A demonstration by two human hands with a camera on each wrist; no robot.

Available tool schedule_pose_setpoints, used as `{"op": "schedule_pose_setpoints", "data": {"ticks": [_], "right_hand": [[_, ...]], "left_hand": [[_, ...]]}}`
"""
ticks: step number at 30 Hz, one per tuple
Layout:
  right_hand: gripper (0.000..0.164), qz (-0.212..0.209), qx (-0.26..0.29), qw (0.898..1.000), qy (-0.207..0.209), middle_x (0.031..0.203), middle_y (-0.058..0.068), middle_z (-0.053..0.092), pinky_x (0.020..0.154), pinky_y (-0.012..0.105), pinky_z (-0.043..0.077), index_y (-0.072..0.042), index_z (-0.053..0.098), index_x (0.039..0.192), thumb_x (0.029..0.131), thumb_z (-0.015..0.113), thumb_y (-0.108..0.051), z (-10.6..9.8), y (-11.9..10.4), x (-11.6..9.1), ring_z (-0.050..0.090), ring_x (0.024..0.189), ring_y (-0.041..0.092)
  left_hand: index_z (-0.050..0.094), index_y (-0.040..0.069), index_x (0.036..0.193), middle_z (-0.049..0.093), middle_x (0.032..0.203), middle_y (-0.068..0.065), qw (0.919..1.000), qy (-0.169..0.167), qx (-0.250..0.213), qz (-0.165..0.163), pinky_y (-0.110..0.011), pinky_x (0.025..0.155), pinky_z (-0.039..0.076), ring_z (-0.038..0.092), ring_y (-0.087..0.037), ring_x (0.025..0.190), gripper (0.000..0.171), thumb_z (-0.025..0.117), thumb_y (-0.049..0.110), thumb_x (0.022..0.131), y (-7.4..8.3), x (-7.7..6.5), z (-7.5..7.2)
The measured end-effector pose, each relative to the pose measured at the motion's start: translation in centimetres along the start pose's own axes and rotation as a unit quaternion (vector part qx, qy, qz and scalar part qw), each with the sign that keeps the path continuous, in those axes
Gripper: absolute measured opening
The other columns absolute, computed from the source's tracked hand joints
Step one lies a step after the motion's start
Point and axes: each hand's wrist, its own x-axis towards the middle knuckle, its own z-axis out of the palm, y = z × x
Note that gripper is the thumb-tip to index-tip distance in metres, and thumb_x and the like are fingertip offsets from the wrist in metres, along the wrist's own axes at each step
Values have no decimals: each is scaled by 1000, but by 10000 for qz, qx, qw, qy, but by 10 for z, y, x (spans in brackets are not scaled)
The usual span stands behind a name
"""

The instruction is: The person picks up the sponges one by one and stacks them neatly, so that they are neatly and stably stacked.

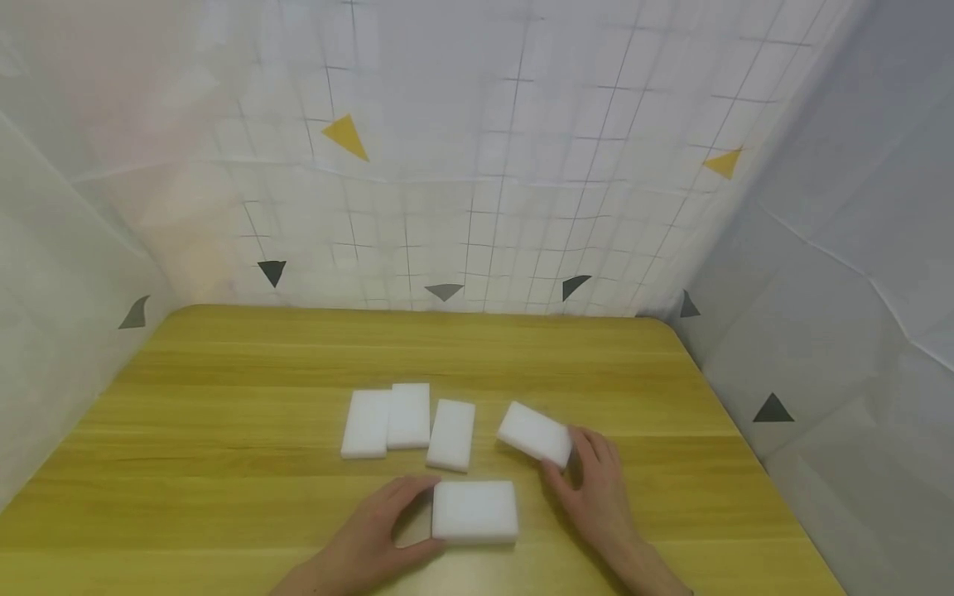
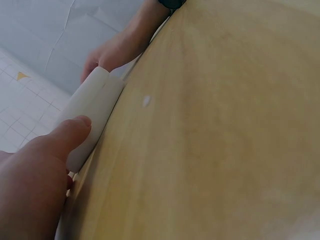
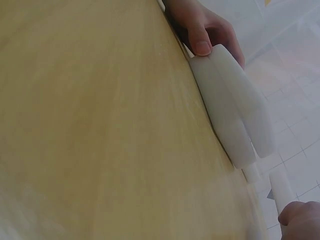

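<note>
Several white rectangular sponges are in view. My left hand (image 1: pixel 373 530) grips the left end of a sponge pair (image 1: pixel 474 511) near the front of the table. In the right wrist view this pair (image 3: pixel 225 100) shows as one sponge on another, the upper one angled away at one end, with the left hand (image 3: pixel 207 30) pinching the near end. My right hand (image 1: pixel 596 488) pinches the right end of a single tilted sponge (image 1: pixel 535 433), farther back and to the right. In the left wrist view the thumb (image 2: pixel 75 132) presses the pair's side.
Left of the right hand's sponge lie three more: a left sponge (image 1: pixel 367 424), a middle sponge (image 1: pixel 409 415) touching it, and a slightly turned sponge (image 1: pixel 450 435). The wooden table (image 1: pixel 224 497) is bounded by white sheeting (image 1: pixel 447 207) behind and at both sides.
</note>
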Motion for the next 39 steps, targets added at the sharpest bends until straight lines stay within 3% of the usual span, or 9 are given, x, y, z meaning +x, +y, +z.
{"op": "schedule_pose_setpoints", "data": {"ticks": [10,17,27,39], "right_hand": [[60,-330,177,9990,244,119,14,62,94,37,44,0,63,126,73,87,-16,0,-1,-1,54,110,28],[64,-879,390,9943,452,120,11,63,94,27,44,-1,63,128,70,87,-15,0,0,0,55,108,27],[59,-1347,842,9870,224,120,10,64,99,19,40,-2,65,126,81,81,-36,-1,-1,0,55,108,24],[60,-1683,1176,9783,-267,123,6,63,108,14,34,-7,63,130,81,82,-37,-3,-3,-2,54,113,22]], "left_hand": [[55,23,139,57,134,17,9999,73,26,102,-35,100,54,59,-10,120,65,73,54,85,0,0,0],[55,24,140,57,133,17,9999,74,61,90,-35,100,54,59,-9,120,65,73,54,85,0,0,0],[53,27,140,57,134,17,9999,90,34,130,-36,99,54,59,-10,121,65,74,54,85,0,0,0],[52,27,141,56,135,18,9997,96,-63,216,-34,100,54,59,-9,121,65,74,52,85,-2,0,0]]}}
